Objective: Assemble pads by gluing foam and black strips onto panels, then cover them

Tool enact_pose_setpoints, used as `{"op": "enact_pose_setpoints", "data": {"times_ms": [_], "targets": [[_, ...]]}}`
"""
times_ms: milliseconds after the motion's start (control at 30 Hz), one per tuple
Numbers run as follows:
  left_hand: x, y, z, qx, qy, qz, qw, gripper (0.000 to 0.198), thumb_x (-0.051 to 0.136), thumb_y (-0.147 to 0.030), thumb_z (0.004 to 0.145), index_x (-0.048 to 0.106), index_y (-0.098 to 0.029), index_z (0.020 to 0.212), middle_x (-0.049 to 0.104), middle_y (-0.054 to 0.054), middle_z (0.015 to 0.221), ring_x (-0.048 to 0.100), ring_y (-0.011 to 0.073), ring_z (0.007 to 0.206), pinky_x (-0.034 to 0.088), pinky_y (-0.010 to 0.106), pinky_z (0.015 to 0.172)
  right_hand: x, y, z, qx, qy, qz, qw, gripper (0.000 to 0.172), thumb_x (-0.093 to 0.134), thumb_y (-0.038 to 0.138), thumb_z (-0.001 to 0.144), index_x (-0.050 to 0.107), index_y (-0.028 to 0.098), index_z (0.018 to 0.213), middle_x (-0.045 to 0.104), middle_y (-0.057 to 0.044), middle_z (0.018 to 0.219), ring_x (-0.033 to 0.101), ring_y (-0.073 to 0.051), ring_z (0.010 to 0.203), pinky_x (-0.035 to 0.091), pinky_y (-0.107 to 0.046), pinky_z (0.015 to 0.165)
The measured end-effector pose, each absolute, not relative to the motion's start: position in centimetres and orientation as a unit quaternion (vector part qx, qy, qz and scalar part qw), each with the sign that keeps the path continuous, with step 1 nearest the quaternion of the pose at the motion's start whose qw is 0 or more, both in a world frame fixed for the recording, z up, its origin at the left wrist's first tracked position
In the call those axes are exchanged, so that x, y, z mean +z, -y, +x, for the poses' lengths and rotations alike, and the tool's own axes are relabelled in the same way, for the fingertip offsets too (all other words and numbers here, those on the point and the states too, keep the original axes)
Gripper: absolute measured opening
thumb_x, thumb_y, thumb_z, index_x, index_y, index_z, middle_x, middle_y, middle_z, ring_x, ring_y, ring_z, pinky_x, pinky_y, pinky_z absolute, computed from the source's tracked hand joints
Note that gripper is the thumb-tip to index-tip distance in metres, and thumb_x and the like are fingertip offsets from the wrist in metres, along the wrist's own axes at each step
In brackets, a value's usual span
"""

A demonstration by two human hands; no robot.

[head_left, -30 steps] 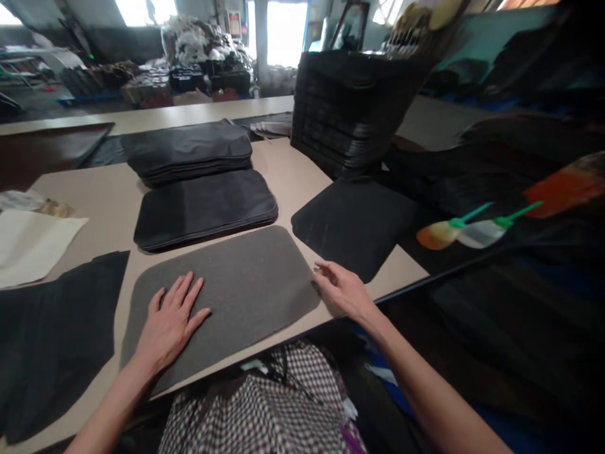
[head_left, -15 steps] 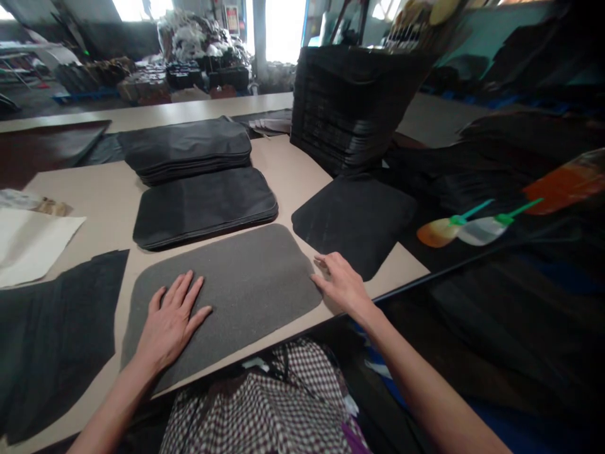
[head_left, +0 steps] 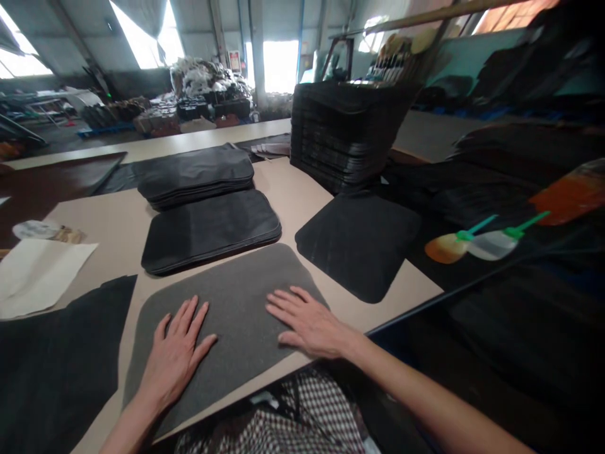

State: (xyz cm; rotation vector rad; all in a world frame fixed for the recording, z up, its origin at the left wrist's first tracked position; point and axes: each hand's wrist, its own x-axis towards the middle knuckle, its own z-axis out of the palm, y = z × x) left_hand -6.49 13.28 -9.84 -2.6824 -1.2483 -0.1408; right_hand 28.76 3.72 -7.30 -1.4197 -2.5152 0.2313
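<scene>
A grey sheet with rounded corners (head_left: 236,315) lies flat at the table's near edge. My left hand (head_left: 174,353) rests on its left part, fingers spread. On its right part lies my right hand (head_left: 307,321), palm down with the fingers apart. Just behind the sheet is a low stack of black pieces (head_left: 212,230), and a second black stack (head_left: 198,173) sits beyond that. To the right of the sheet lies a flat black piece (head_left: 359,243).
A tall black stack (head_left: 345,132) stands at the back right. Two bottles with green tips, one amber (head_left: 444,248) and one pale (head_left: 491,244), lie at the right. White paper (head_left: 42,274) and a dark sheet (head_left: 66,359) are at the left.
My right hand has moved left from the grey sheet's right edge onto its surface and flattened. My left hand stays on the sheet. The view has tilted up a little.
</scene>
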Motion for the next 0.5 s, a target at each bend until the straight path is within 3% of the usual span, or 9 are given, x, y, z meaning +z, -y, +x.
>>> {"op": "enact_pose_setpoints", "data": {"times_ms": [133, 200, 367, 500], "targets": [[-10.0, -13.4, -6.5, -0.049, 0.421, -0.901, 0.093, 0.067, 0.037, -0.057, 0.101, 0.031, -0.024, 0.159, 0.025, 0.01, 0.167, 0.027, 0.0283, 0.153, 0.023, 0.053, 0.12, -7.4, -5.3, 31.0, -0.009, 0.745, -0.653, 0.138, 0.067, 0.041, 0.053, 0.107, 0.038, 0.006, 0.155, 0.029, -0.02, 0.16, 0.025, -0.033, 0.15, 0.025, -0.056, 0.121], [-10.0, -13.4, -6.5, -0.05, 0.421, -0.901, 0.092, 0.067, 0.038, -0.058, 0.101, 0.031, -0.025, 0.159, 0.025, 0.01, 0.167, 0.027, 0.0284, 0.153, 0.023, 0.053, 0.12, -6.7, -5.7, 30.1, -0.025, 0.734, -0.66, 0.159, 0.069, 0.043, 0.051, 0.107, 0.037, 0.002, 0.154, 0.024, -0.022, 0.161, 0.021, -0.034, 0.151, 0.024, -0.055, 0.122], [-9.9, -13.2, -6.4, -0.052, 0.427, -0.899, 0.087, 0.065, 0.038, -0.057, 0.101, 0.032, -0.027, 0.159, 0.026, 0.008, 0.167, 0.028, 0.0278, 0.153, 0.023, 0.052, 0.12, -5.9, -7.3, 25.5, 0.022, 0.865, -0.471, 0.171, 0.075, 0.041, 0.062, 0.105, 0.028, 0.012, 0.16, 0.021, -0.011, 0.165, 0.014, -0.022, 0.153, 0.014, -0.043, 0.127], [-9.9, -13.2, -6.3, -0.046, 0.426, -0.898, 0.095, 0.066, 0.038, -0.057, 0.101, 0.033, -0.025, 0.158, 0.025, 0.009, 0.167, 0.029, 0.0273, 0.152, 0.024, 0.052, 0.12, -7.7, -10.2, 25.3, 0.013, 0.882, -0.448, 0.145, 0.072, 0.038, 0.067, 0.104, 0.037, 0.018, 0.156, 0.032, -0.006, 0.161, 0.021, -0.019, 0.151, 0.016, -0.039, 0.126]]}}
